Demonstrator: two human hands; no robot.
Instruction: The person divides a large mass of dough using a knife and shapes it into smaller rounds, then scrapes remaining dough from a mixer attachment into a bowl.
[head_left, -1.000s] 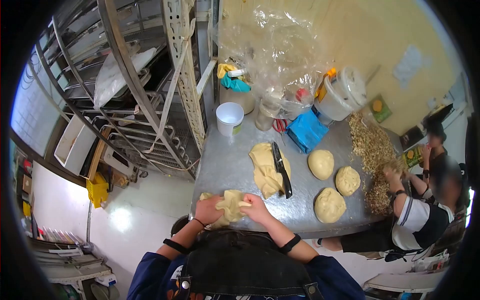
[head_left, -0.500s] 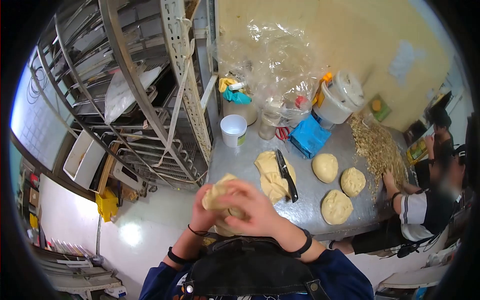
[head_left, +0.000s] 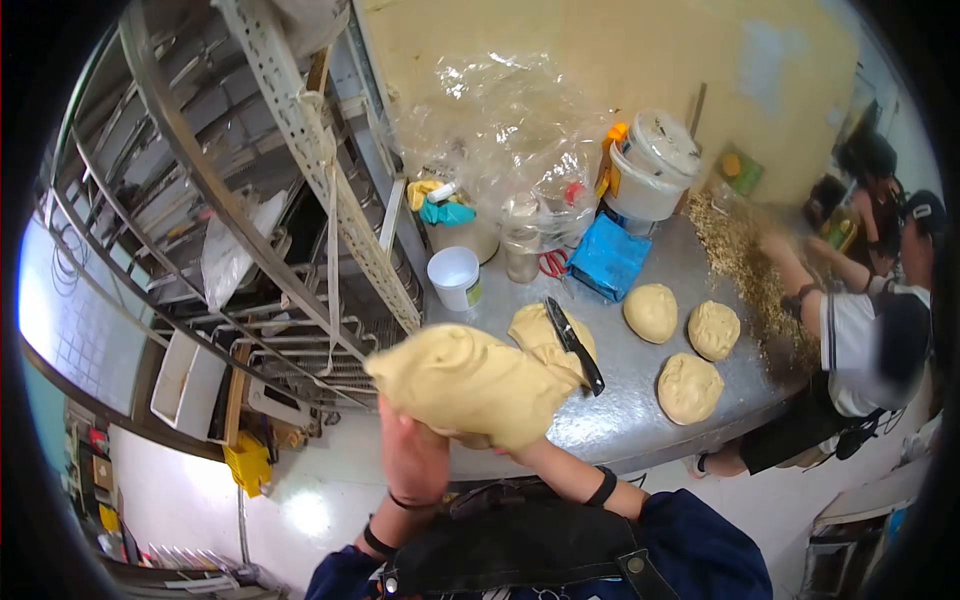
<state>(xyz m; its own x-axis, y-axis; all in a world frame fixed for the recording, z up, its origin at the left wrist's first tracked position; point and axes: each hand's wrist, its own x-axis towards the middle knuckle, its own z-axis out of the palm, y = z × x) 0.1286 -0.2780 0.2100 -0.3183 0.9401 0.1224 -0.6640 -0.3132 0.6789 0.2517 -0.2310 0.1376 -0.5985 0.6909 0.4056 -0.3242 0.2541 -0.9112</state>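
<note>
A large, stretched piece of dough (head_left: 470, 388) is held up in front of me, above the table's near left edge. My left hand (head_left: 413, 452) supports it from below on the left, with its fingers mostly hidden by the dough. Under the right part, my right hand (head_left: 528, 455) is almost wholly covered by it. Just behind lies another flat lump of dough (head_left: 535, 328) on the metal table, with a black-handled knife (head_left: 575, 345) resting across it. Farther right sit three round dough balls (head_left: 690, 388).
A white tub (head_left: 455, 278), red scissors (head_left: 552, 263), a blue bag (head_left: 608, 258) and a lidded bucket (head_left: 650, 175) stand along the back. A metal rack (head_left: 240, 230) rises at left. At right a person (head_left: 860, 330) reaches into a crumbly heap (head_left: 735, 250).
The dough has gone from a bunched lump between my hands to a wide, stretched sheet, raised higher. My right hand has passed beneath it. The view has shifted slightly.
</note>
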